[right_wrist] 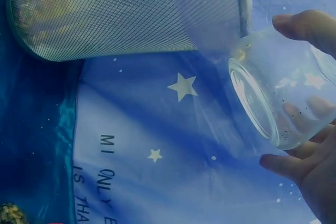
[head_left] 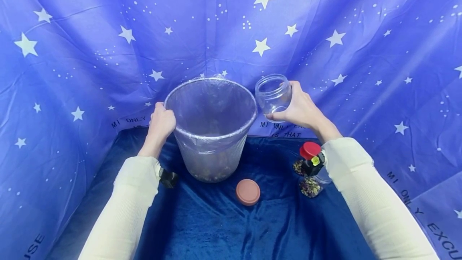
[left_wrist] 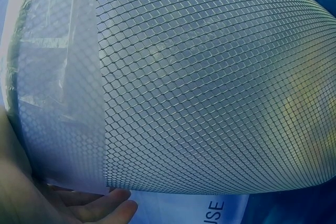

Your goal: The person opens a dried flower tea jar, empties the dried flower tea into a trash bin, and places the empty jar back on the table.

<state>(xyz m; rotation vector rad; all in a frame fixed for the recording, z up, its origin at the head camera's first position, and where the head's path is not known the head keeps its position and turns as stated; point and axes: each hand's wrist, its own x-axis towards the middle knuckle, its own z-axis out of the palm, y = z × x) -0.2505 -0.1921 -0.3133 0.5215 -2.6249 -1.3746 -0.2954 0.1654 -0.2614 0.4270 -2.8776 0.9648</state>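
A wire-mesh wastebasket lined with a clear plastic bag stands on the blue cloth, with a layer of small bits visible at its bottom. My left hand grips its rim on the left; in the left wrist view the fingers curl against the outside of the mesh. To the right of the rim, my right hand holds a clear glass jar in the air, its lidless mouth upward. A few dark specks cling to the glass of the jar in the right wrist view.
A pinkish round lid lies on the blue cloth before the wastebasket. Near my right forearm stand a red-lidded jar and a jar of dried bits, partly hidden by the sleeve. Star-printed curtains surround the surface.
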